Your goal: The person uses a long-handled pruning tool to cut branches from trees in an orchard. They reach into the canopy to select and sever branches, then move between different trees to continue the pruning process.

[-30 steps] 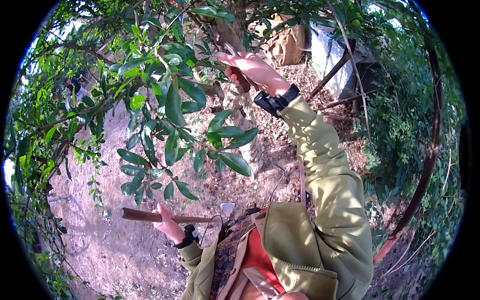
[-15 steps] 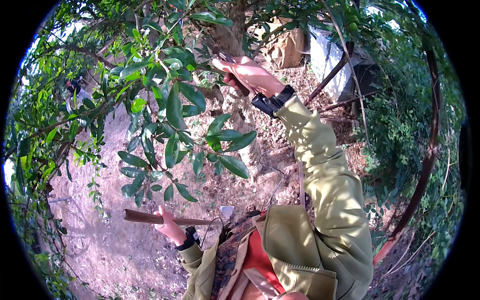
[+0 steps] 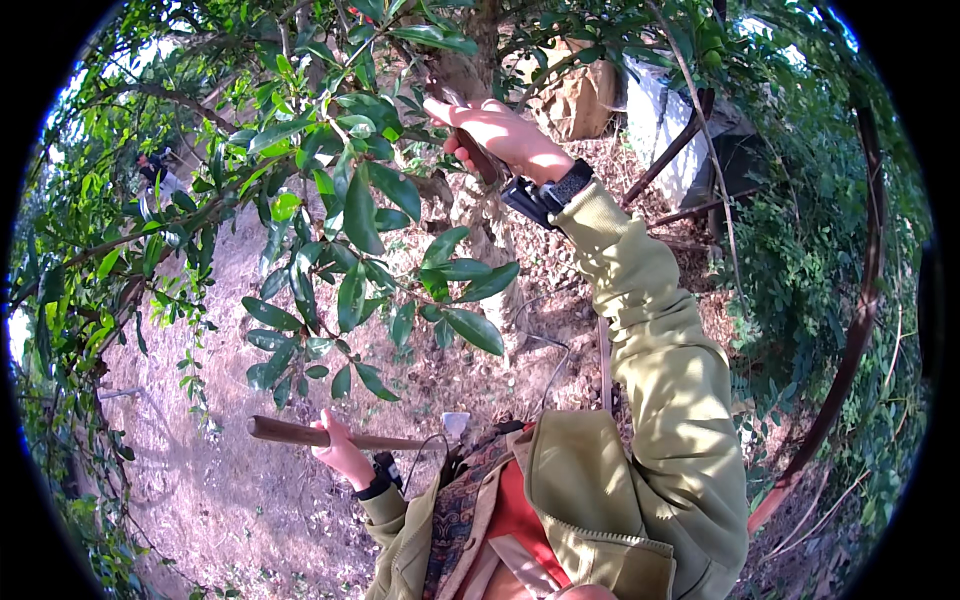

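Observation:
My left hand (image 3: 343, 452) is closed round a brown wooden handle (image 3: 276, 430), which lies level in front of my body. Up by the tree trunk (image 3: 465, 72), my right hand (image 3: 508, 138) grips a dark hand tool (image 3: 482, 158). The tool's brown grip shows below the fingers and a dark narrow end pokes out above them; its exact kind is unclear. A leafy branch (image 3: 362, 215) hangs just left of my right hand, partly covering the trunk. Straps with small dark devices sit on both wrists.
Brown sacking (image 3: 577, 95) and a white sheet or sack (image 3: 655, 125) lie beyond my right arm. A dark curved stem (image 3: 858, 335) arcs along the right side, before dense foliage. Far left, a person (image 3: 158, 178) shows small among leaves. Dry leaves cover the ground.
My right hand has shifted slightly right and its wrist has turned a little; the tool stays in it. Leaves sit slightly lower and to the right in view. The left hand keeps its hold.

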Tool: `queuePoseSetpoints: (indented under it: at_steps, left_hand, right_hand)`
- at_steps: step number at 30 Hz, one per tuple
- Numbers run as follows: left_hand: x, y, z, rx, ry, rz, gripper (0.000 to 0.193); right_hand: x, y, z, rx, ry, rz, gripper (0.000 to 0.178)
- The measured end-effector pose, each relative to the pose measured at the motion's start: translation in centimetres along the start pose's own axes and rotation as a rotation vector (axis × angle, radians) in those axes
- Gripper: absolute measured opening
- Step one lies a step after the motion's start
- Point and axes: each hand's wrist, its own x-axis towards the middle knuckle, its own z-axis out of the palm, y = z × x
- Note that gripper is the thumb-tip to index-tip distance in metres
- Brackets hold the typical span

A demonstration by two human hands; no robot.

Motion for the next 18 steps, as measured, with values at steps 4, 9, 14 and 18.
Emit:
queuePoseSetpoints:
  at_steps: [4,9,14,18]
  left_hand:
    - [-0.1,0.0,-0.2,-0.005,0.001,0.004,0.035]
    - [0.0,0.0,0.0,0.012,0.036,-0.026,0.032]
    - [0.4,-0.9,-0.4,0.001,0.022,-0.025,0.03]
    - [0.3,-0.8,-0.1,-0.022,0.025,-0.017,0.029]
  right_hand:
    - [0.1,-0.8,0.2,0.04,-0.018,0.027,0.039]
    - [0.4,-0.6,0.4,0.206,-0.159,-0.145,0.027]
    - [0.8,-0.8,0.9,0.207,-0.066,-0.015,0.036]
    - [-0.4,-1.2,1.1,0.141,-0.046,0.024,0.035]
